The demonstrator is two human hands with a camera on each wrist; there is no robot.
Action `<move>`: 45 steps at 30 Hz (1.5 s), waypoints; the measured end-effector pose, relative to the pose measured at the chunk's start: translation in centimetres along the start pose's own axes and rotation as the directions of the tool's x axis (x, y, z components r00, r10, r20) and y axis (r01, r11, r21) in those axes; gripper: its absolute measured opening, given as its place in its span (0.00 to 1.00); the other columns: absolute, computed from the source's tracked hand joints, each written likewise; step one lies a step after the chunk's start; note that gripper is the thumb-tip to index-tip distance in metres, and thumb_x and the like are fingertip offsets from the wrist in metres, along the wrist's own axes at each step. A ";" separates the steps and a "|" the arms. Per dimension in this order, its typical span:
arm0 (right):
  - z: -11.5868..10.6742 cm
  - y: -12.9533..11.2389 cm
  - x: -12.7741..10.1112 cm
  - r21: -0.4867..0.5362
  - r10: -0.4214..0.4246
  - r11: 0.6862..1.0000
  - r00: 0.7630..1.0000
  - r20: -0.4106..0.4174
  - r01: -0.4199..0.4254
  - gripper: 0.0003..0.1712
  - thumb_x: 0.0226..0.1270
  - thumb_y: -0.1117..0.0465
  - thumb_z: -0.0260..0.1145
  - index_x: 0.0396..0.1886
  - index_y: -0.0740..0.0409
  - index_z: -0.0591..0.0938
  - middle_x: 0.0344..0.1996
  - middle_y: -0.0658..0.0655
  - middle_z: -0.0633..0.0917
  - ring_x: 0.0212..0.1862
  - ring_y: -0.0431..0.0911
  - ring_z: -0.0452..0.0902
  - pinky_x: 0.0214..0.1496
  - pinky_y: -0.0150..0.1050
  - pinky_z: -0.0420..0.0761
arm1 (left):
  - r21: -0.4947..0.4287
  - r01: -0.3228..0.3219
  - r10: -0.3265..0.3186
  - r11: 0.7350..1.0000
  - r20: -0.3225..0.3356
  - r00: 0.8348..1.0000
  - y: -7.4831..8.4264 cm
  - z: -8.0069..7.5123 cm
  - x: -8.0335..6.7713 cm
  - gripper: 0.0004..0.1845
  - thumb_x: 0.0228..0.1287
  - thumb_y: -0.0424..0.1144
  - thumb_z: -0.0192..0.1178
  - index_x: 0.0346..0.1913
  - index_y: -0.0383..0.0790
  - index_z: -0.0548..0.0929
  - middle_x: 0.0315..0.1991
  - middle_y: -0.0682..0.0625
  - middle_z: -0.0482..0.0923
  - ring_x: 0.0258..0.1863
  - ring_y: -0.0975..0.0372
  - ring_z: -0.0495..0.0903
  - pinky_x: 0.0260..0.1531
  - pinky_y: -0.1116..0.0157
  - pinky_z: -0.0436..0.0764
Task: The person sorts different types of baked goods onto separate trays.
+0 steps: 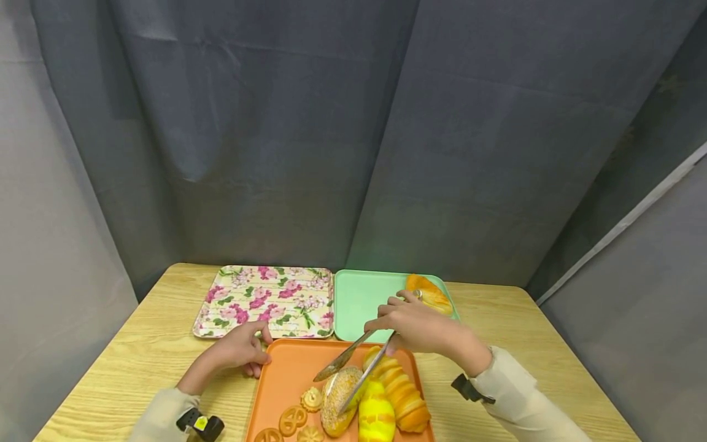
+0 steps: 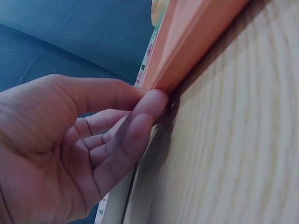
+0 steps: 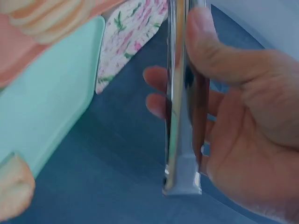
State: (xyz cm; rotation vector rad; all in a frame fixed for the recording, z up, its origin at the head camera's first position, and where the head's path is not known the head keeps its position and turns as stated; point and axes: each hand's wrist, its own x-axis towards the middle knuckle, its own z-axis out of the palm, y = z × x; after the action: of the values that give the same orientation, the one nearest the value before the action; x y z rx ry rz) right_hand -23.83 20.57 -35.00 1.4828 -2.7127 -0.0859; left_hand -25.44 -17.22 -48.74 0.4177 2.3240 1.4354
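My left hand (image 1: 239,348) pinches the left rim of the orange tray (image 1: 293,362), thumb and fingertips at its edge in the left wrist view. My right hand (image 1: 417,325) grips metal tongs (image 1: 339,362), thumb on one side and fingers on the other in the right wrist view. The tongs point down over the orange tray, their tips spread on either side of an oval, seed-topped bread (image 1: 334,405). Right of that bread lie a bright yellow bun (image 1: 377,414) and a long ridged roll (image 1: 405,396). Small round cookies (image 1: 311,399) and pretzel-shaped cookies (image 1: 293,420) lie at left.
Behind the orange tray stand a floral tray (image 1: 265,301) at left and a mint-green tray (image 1: 361,301) at right. A golden pastry (image 1: 428,293) sits at the green tray's far right corner. Grey curtains (image 1: 276,153) rise behind the wooden table (image 1: 497,344).
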 end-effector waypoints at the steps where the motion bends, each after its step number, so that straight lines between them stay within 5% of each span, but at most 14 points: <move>1: 0.1 0.0 0.1 -0.013 -0.006 1.000 1.000 -0.010 0.006 0.27 0.49 0.44 0.73 0.53 0.41 0.87 0.34 0.42 0.83 0.34 0.39 0.63 0.47 0.41 0.66 | 0.002 -0.002 0.002 1.000 -0.001 1.000 0.0 0.0 0.0 0.14 0.62 0.28 0.68 0.44 0.29 0.73 0.17 0.44 0.82 0.14 0.59 0.82 0.18 0.62 0.83; 13: 2.1 0.4 -0.1 0.022 -0.091 0.995 0.964 -0.249 0.100 0.17 0.54 0.47 0.70 0.43 0.44 0.89 0.26 0.43 0.80 0.31 0.36 0.60 0.46 0.40 0.62 | -0.005 -0.008 0.008 1.000 0.003 1.000 -0.1 0.0 0.0 0.14 0.62 0.28 0.68 0.44 0.29 0.73 0.17 0.44 0.82 0.14 0.58 0.82 0.18 0.61 0.83; 21: 2.4 0.7 -0.5 -0.032 -0.041 0.999 0.932 -0.360 0.032 0.18 0.54 0.48 0.73 0.45 0.45 0.89 0.30 0.44 0.83 0.34 0.40 0.72 0.46 0.42 0.65 | -0.006 -0.013 0.013 1.000 0.005 1.000 0.0 -0.1 -0.1 0.14 0.62 0.28 0.68 0.44 0.29 0.73 0.17 0.44 0.82 0.15 0.58 0.83 0.18 0.61 0.83; 28: 2.2 1.3 -0.6 -0.115 -0.023 0.992 0.858 -0.514 -0.042 0.19 0.51 0.49 0.74 0.43 0.49 0.89 0.27 0.47 0.81 0.33 0.44 0.74 0.48 0.50 0.73 | -0.007 -0.037 0.037 0.999 0.005 0.999 -0.2 0.1 -0.2 0.14 0.63 0.28 0.67 0.45 0.28 0.73 0.17 0.43 0.82 0.15 0.57 0.82 0.17 0.60 0.83; 36: 2.0 2.9 -1.2 -0.177 0.048 0.962 0.771 -0.635 -0.206 0.22 0.53 0.48 0.74 0.45 0.53 0.89 0.30 0.51 0.86 0.34 0.48 0.78 0.39 0.45 0.76 | 0.004 -0.037 0.037 0.999 -0.015 0.999 -0.1 0.3 -0.2 0.14 0.62 0.28 0.68 0.44 0.29 0.73 0.17 0.43 0.81 0.15 0.55 0.83 0.17 0.60 0.83; 45: 3.1 5.0 -1.8 -0.177 0.171 0.894 0.680 -0.713 -0.411 0.24 0.54 0.47 0.74 0.48 0.54 0.90 0.27 0.55 0.84 0.29 0.51 0.75 0.30 0.44 0.72 | -0.029 -0.020 0.020 0.999 0.009 1.000 0.2 0.0 -0.2 0.14 0.62 0.27 0.67 0.44 0.28 0.72 0.17 0.43 0.82 0.14 0.58 0.82 0.17 0.62 0.83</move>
State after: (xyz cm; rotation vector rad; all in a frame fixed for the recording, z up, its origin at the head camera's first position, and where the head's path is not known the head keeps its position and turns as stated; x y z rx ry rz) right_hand -27.23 24.82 -37.78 0.7423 -2.1359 0.0271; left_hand -25.23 -17.17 -48.52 0.4397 2.2951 1.4717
